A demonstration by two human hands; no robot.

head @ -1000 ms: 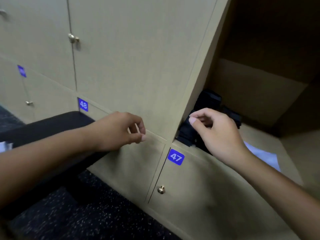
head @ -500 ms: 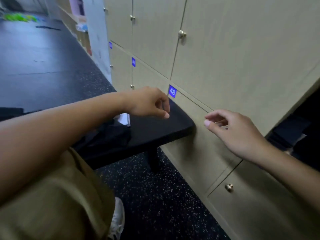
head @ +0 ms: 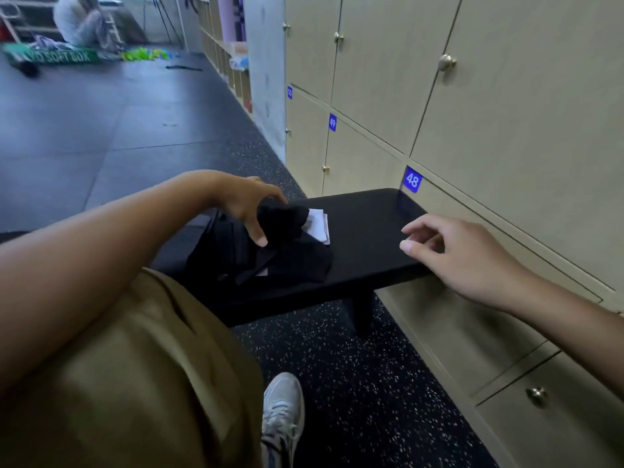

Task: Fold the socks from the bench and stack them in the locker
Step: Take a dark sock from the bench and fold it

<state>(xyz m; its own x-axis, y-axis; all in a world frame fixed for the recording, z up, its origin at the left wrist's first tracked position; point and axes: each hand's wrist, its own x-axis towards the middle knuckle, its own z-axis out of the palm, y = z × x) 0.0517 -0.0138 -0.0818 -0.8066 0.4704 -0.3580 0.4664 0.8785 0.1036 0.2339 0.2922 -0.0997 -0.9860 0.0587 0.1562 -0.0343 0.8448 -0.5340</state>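
Observation:
A pile of black socks lies on the black bench, with a white sock showing at its far edge. My left hand is on top of the pile, fingers and thumb curled round a black sock. My right hand hovers over the bench's right end, fingers loosely curled and holding nothing. The open locker is out of view.
Beige lockers with brass knobs and blue number tags 48 and 49 line the right side. A speckled dark floor lies below. My khaki-clad leg and grey shoe are at the bottom. A person sits far back left.
My view swung left from the open locker 47 to the bench. My left hand dropped onto the sock pile and took hold of a black sock. My right hand left the locker.

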